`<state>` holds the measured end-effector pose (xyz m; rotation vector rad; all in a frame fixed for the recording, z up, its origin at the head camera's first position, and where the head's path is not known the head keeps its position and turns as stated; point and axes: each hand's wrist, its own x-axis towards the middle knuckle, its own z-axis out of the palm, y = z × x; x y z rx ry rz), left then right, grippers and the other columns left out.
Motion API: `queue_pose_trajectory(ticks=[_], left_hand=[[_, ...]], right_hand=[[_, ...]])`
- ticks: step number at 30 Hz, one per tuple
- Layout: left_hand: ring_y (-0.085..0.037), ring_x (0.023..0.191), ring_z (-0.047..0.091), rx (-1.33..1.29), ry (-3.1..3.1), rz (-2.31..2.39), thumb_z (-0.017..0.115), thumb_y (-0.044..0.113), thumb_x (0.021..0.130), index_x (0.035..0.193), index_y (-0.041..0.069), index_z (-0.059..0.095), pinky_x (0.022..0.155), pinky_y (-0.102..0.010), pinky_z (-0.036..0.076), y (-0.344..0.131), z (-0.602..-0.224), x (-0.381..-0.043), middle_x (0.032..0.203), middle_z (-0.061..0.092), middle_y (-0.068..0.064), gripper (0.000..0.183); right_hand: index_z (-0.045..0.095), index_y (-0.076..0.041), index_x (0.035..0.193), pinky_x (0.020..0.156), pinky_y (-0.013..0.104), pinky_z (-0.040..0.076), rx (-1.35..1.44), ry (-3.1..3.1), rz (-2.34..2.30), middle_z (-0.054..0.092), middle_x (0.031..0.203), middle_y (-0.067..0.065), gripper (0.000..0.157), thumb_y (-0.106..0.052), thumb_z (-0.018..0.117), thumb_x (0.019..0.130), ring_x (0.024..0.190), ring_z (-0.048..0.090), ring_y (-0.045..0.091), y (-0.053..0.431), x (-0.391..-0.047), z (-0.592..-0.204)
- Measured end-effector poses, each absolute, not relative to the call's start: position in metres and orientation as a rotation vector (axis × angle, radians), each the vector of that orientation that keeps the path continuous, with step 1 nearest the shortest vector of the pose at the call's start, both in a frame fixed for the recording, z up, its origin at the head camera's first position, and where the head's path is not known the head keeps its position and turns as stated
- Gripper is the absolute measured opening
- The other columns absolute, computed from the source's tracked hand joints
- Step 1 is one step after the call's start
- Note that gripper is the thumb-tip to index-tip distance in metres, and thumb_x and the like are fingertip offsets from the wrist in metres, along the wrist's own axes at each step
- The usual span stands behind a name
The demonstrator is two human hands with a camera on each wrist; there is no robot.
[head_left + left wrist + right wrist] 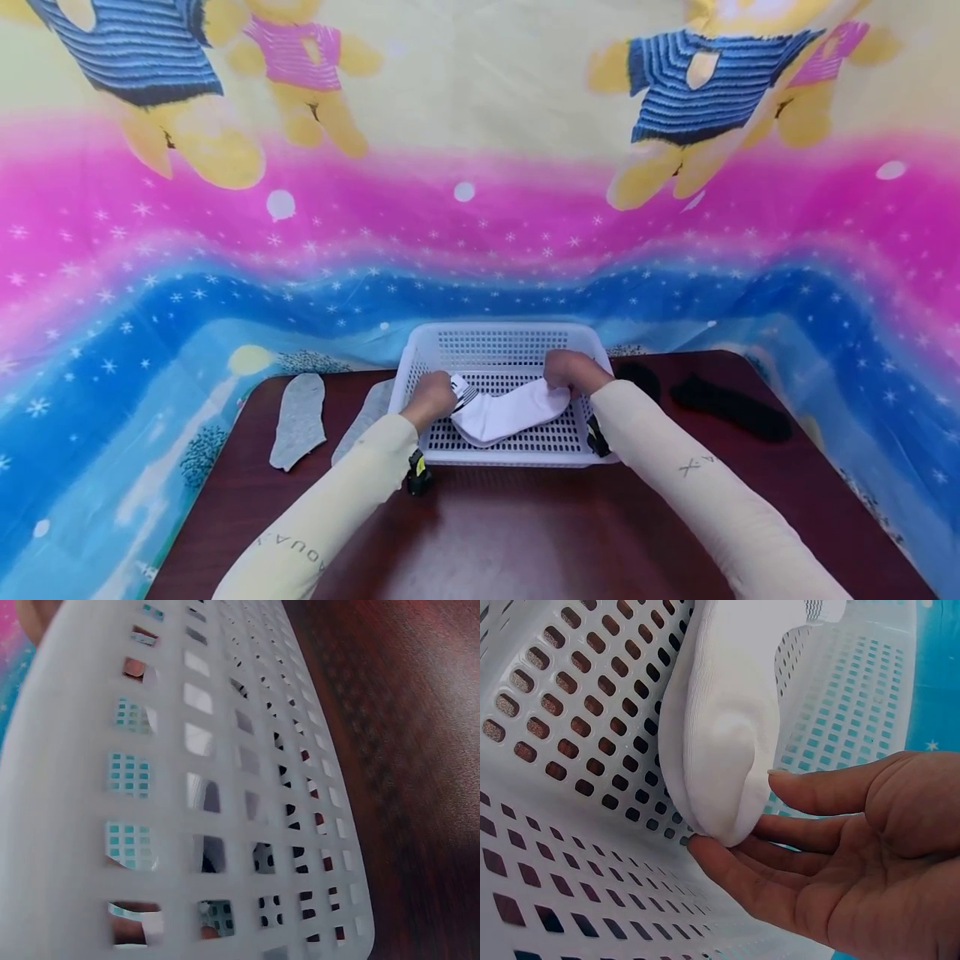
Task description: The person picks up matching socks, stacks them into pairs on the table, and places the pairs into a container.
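Note:
A pair of white socks (510, 414), one layered on the other, lies inside a white plastic basket (517, 457). My left hand (432, 397) pinches the striped cuff end at the basket's left side. At the toe end, my right hand (573, 371) holds the socks; in the right wrist view its thumb is at one side of the toe (731, 772) and the fingers curve beneath. The left wrist view is mostly filled by the basket's perforated wall (165, 772), which hides most of the left hand.
Left of the basket are a grey sock (298, 421) and a second grey sock (365, 421), partly hidden by the sleeve and basket. To the right lie a black sock (731, 406) and another black item (640, 382), partly covered. A patterned cloth (480, 225) hangs behind the dark red table (495, 533).

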<state>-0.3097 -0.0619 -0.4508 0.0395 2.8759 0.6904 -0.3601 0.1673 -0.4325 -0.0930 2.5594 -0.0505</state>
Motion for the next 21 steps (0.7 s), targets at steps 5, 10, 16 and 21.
queue_pose_trajectory(ticks=[5, 10, 16, 21], left_hand=[[-0.021, 0.071, 0.051, 0.037, 2.88, 0.625, 0.051, -0.002, 0.085, 0.09, 0.0, 0.062, 0.07, -0.034, 0.047, -0.0591, -0.4531, -0.3121, 0.082, 0.06, -0.012, 0.012], [-0.022, 0.078, 0.054, 0.009, 2.855, 0.591, 0.05, 0.0, 0.088, 0.099, -0.001, 0.063, 0.076, -0.035, 0.047, -0.057, -0.4535, -0.3127, 0.091, 0.063, -0.013, 0.018], [-0.028, 0.105, 0.053, -0.004, 2.824, 0.533, 0.053, 0.006, 0.088, 0.113, -0.003, 0.064, 0.101, -0.041, 0.041, -0.0534, -0.4517, -0.311, 0.109, 0.063, -0.016, 0.028], [-0.029, 0.102, 0.054, -0.003, 2.827, 0.548, 0.053, 0.008, 0.088, 0.113, -0.004, 0.064, 0.096, -0.041, 0.044, -0.0527, -0.4561, -0.3134, 0.11, 0.062, -0.018, 0.029]], right_hand=[[0.057, -0.003, 0.103, 0.053, 0.027, 0.046, -0.03, 2.558, -0.148, 0.055, 0.09, 0.011, 0.011, -0.009, 0.057, 0.094, 0.076, 0.056, 0.022, 0.1681, -0.3584, -0.4306], [0.054, -0.003, 0.115, 0.066, 0.031, 0.055, -0.022, 2.531, -0.183, 0.054, 0.098, 0.011, 0.023, -0.013, 0.057, 0.095, 0.083, 0.059, 0.022, 0.1662, -0.3547, -0.4257], [0.053, -0.003, 0.118, 0.074, 0.036, 0.058, 0.013, 2.521, -0.19, 0.055, 0.102, 0.013, 0.027, -0.016, 0.057, 0.095, 0.089, 0.063, 0.026, 0.1648, -0.3543, -0.425], [0.055, -0.003, 0.113, 0.067, 0.032, 0.056, -0.07, 2.52, -0.099, 0.053, 0.098, 0.011, 0.023, -0.017, 0.057, 0.095, 0.089, 0.062, 0.025, 0.166, -0.354, -0.4261]])
